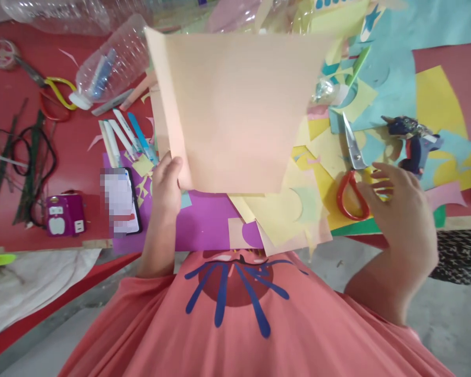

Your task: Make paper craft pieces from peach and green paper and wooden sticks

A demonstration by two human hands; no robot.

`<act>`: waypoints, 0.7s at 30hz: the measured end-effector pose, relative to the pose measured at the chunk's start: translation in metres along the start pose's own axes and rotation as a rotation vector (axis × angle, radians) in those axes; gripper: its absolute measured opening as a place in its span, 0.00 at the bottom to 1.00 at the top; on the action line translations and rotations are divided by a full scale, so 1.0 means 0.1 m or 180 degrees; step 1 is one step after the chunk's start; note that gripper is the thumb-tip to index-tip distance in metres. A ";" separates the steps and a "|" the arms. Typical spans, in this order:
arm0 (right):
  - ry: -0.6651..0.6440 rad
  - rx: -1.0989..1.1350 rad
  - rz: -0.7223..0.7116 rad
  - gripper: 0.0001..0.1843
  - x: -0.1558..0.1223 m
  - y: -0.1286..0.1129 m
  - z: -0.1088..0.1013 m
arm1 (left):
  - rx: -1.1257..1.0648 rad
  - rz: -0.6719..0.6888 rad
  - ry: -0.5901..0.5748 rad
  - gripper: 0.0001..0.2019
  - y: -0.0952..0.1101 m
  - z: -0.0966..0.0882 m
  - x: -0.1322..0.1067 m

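Observation:
My left hand grips a large peach sheet of paper by its lower left corner. The left edge of the sheet bends up in a narrow fold, and its broad face covers the middle of the table. At the right, my right hand is at a pair of scissors with one red and one yellow handle. Its thumb and fingers are apart around the yellow handle, partly hiding it. The scissors lie on paper scraps with the blades pointing away from me.
A phone, several markers and a purple socket adapter lie at the left. Behind them are a plastic bottle and a second pair of scissors. Cut yellow paper and a dark blue tool lie rightward.

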State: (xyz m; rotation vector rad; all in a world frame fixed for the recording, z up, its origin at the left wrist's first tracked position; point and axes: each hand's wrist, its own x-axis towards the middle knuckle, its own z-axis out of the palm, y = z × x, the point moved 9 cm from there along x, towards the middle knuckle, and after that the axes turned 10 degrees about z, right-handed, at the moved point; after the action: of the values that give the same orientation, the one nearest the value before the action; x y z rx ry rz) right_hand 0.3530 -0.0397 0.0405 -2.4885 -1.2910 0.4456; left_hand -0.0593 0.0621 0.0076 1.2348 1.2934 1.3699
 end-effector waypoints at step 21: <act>0.0012 -0.0087 0.0123 0.17 0.13 0.12 0.01 | -0.1068 -0.1049 -0.0280 0.19 -0.38 0.56 -0.44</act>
State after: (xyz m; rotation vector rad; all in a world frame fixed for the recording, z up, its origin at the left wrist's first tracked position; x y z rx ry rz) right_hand 0.3685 -0.0351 0.0334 -2.5394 -1.2579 0.4351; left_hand 0.0011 0.0302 -0.0356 0.8043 1.0945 1.2175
